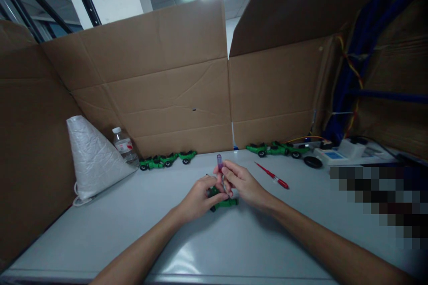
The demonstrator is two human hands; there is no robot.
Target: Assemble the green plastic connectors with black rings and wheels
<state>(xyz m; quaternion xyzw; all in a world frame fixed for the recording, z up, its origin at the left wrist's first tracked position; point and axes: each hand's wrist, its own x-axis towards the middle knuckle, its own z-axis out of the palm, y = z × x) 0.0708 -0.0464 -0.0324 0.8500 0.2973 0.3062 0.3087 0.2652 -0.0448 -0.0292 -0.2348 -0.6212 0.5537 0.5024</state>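
Two forearms (150, 247) reach from the near edge across a pale tabletop (284, 247), as viewed from my remote post. Right hand (245, 183): thumb and fingers pinch a purple-handled screwdriver (219, 161), which stands roughly upright. Left hand (198, 198): thumb and fingers curl about a green toy car (226, 203); I cannot tell whether they clamp it, since both hands cover much of it. The car lies at table centre, below the screwdriver. Just beyond the right forearm rests a red screwdriver (272, 175), its tip pointing away to the left. Rear left: three green cars (168, 159), a clear bottle (125, 148) and a white bag (93, 160). Rear right: further green cars (277, 148), a black ring (313, 162) and a power strip (354, 152) with cables. Cardboard panels (167, 89) close off the back and sides; a blue post (354, 67) stands at right. Coarse pixelation hides from me part of the table's right side.
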